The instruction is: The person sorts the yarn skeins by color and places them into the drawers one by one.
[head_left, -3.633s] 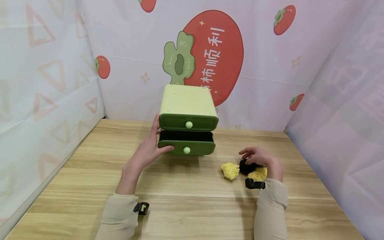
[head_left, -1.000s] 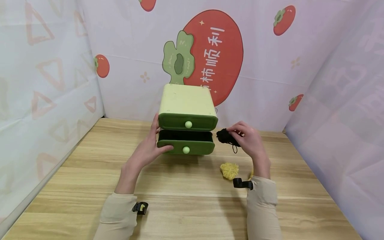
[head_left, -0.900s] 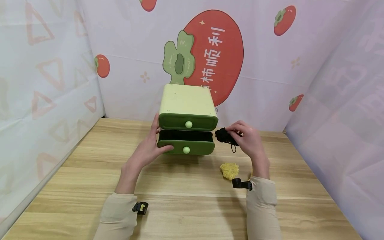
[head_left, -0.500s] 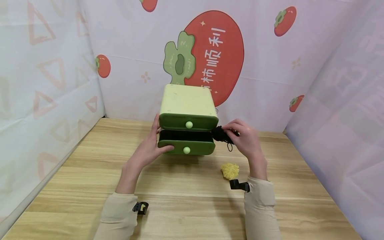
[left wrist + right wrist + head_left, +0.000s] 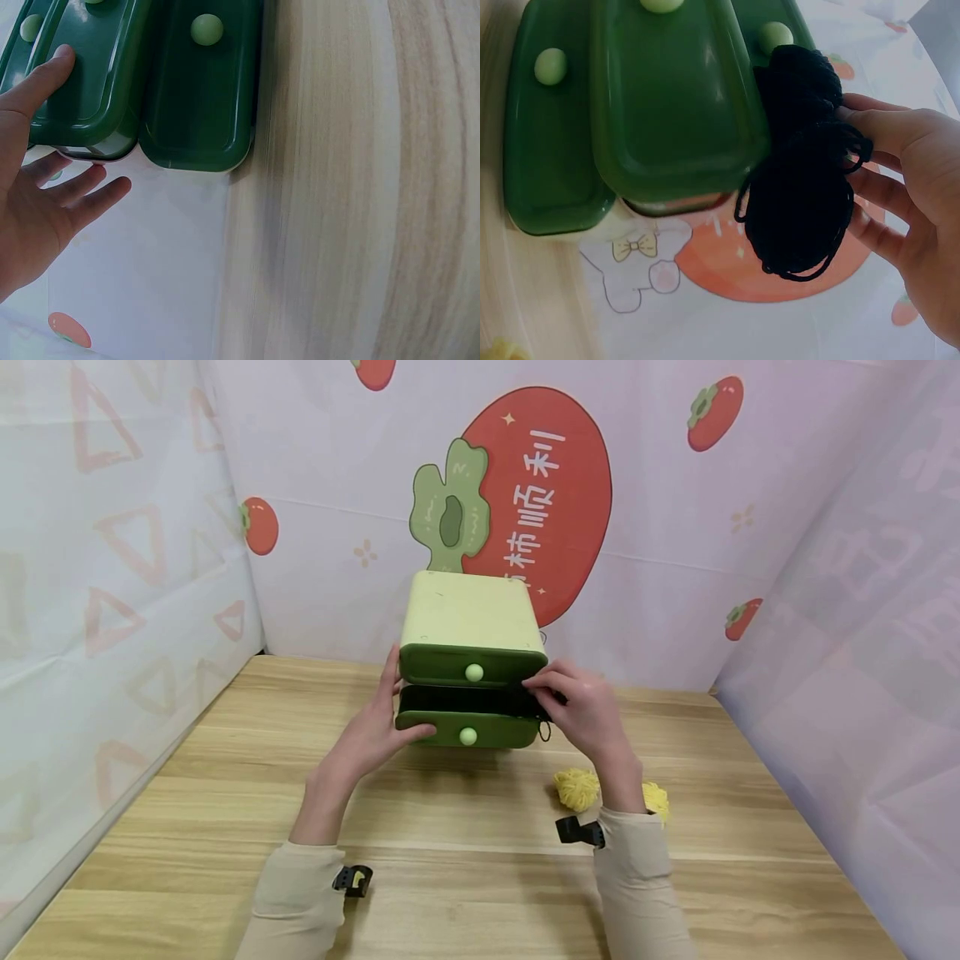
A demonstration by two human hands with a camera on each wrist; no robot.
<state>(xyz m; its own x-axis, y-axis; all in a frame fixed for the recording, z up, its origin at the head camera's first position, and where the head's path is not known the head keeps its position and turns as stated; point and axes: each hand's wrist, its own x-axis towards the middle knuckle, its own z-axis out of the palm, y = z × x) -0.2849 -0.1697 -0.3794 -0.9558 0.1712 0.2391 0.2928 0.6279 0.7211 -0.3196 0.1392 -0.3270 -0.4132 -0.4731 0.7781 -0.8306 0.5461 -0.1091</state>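
Observation:
A small chest of drawers (image 5: 472,610) has a pale yellow-green body and dark green fronts with round knobs. Its middle drawer (image 5: 498,732) is pulled out. My left hand (image 5: 363,739) rests at the chest's left side, thumb against that drawer's front and the other fingers extended along the side. At the drawer's right end, my right hand (image 5: 581,703) pinches a bundle of black yarn (image 5: 799,206). In the right wrist view the bundle hangs beside the drawer front with a loose loop; in the head view fingers hide most of it.
A yellow yarn ball (image 5: 576,789) lies on the wooden table (image 5: 420,877), right of the chest. A second yellow bundle (image 5: 656,799) is partly hidden behind my right wrist. Printed cloth walls (image 5: 660,527) stand behind and at both sides.
My right hand has picked up the black yarn from beside the yellow bundles and carried it left to the pulled-out drawer. My left hand has stayed at the chest's side.

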